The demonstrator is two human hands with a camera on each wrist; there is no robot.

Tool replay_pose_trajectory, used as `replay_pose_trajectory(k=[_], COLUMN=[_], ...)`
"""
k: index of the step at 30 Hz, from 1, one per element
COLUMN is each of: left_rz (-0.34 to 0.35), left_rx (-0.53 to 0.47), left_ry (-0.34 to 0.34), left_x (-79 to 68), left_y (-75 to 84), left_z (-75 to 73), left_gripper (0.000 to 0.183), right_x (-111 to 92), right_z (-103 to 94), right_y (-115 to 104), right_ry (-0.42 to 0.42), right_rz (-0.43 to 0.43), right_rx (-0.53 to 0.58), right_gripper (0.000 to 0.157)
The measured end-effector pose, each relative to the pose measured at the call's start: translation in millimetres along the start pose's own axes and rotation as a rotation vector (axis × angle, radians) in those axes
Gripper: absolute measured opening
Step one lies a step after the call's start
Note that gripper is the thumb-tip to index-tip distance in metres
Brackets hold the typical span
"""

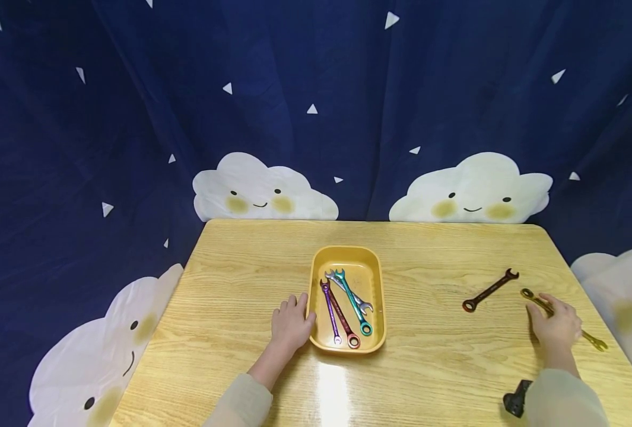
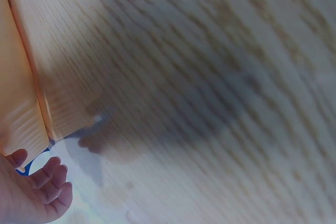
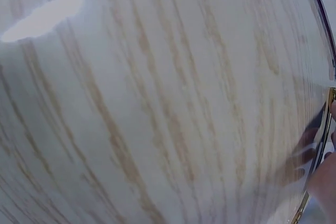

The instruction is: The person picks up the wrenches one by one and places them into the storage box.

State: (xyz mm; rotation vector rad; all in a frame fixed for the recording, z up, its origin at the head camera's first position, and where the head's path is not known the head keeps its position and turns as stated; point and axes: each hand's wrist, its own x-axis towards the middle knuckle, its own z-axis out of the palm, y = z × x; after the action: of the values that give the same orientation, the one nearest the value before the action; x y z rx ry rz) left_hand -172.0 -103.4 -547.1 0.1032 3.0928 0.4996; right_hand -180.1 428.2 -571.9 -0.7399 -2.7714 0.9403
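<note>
My left hand is at the left side of a yellow tray, its thumb by the rim; the left wrist view shows its fingers loosely bent, holding nothing. In the tray lie a purple wrench, a red wrench, a silver wrench and a teal wrench, some crossing. On the right, my right hand grips a gold wrench at its middle, thumb and fingers on either side. Both wrench ends stick out; the palm hides the middle. A dark red wrench lies left of that hand.
Everything stands on a light wooden table. Behind it hangs a dark blue curtain with white triangles and smiling clouds. A small black device sits by the right sleeve.
</note>
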Motion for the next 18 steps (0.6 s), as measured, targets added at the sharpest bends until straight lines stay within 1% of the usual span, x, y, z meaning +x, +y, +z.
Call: replay_pose_trajectory(k=[14,18], left_rz=[0.002,-0.002], left_rx=[-0.002,-0.001], left_ry=[-0.008,-0.009], left_x=[0.4,0.2], left_y=[0.2,0.6], left_z=[-2.1,-2.6], left_gripper=[0.042,0.043], right_x=[3.8,5.2], right_z=[-2.0,-1.4], right_y=[2.0,2.6], right_ry=[-0.074,-0.082], right_rz=[0.026,0.035], right_rx=[-0.015,-0.024], right_gripper=[0.058,0.058])
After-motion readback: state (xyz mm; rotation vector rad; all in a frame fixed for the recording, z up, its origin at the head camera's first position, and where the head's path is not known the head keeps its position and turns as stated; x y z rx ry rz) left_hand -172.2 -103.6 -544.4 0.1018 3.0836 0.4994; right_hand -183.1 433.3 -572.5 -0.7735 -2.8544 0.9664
